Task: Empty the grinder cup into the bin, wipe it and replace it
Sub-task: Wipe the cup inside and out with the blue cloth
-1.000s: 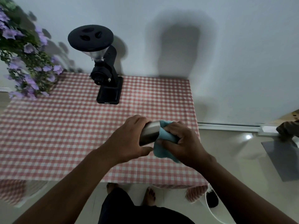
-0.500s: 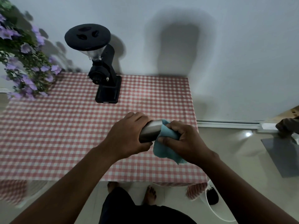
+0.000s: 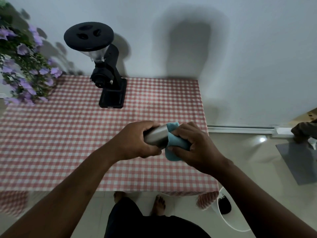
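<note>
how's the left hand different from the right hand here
The left hand wraps the steel cup bare, holding it on its side; the right hand presses a blue cloth against the cup's open end. The left grip touches metal, the right only cloth. Both are closed, above the checked tablecloth.

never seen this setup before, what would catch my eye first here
Front and centre, the left hand grips a steel grinder cup on its side while the right hand presses a blue cloth to its open end. Behind them, a black grinder stands on the checked tablecloth near the wall, with purple flowers at far left.
</note>
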